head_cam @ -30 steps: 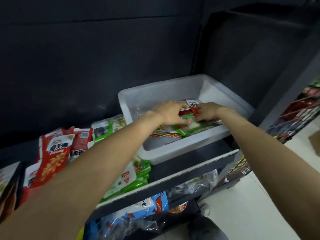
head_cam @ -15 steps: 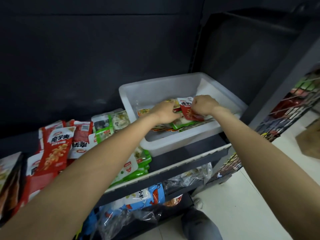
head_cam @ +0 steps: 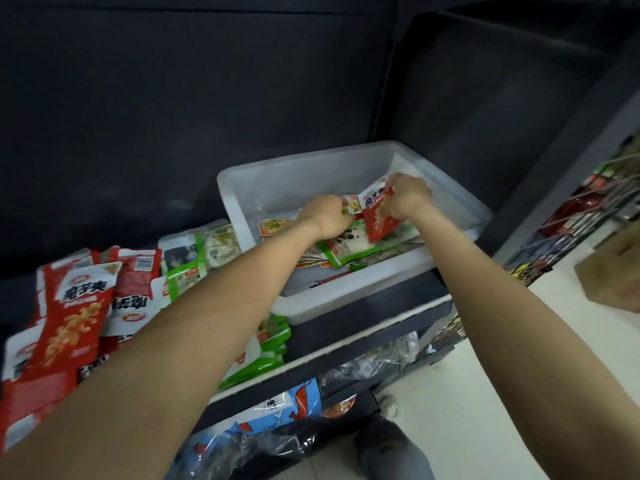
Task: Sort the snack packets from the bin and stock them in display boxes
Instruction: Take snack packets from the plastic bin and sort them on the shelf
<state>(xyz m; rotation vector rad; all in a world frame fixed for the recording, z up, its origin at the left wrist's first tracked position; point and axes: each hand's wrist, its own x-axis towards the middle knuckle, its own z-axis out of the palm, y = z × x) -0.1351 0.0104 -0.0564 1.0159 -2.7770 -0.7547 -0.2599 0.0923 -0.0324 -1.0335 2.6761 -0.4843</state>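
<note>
A translucent white bin sits on the dark shelf and holds mixed snack packets. My right hand grips a red packet lifted above the pile. My left hand is beside it and pinches a small yellow and white packet. Green packets lie under both hands in the bin. An orange and yellow packet lies at the bin's left side.
Left of the bin, red packets and green packets lie stacked on the shelf. A lower shelf holds a blue bag and clear plastic. A wire rack stands at right over pale floor.
My right hand has raised the red packet up and to the right, away from the pile. My left hand has closed on a small yellow packet.
</note>
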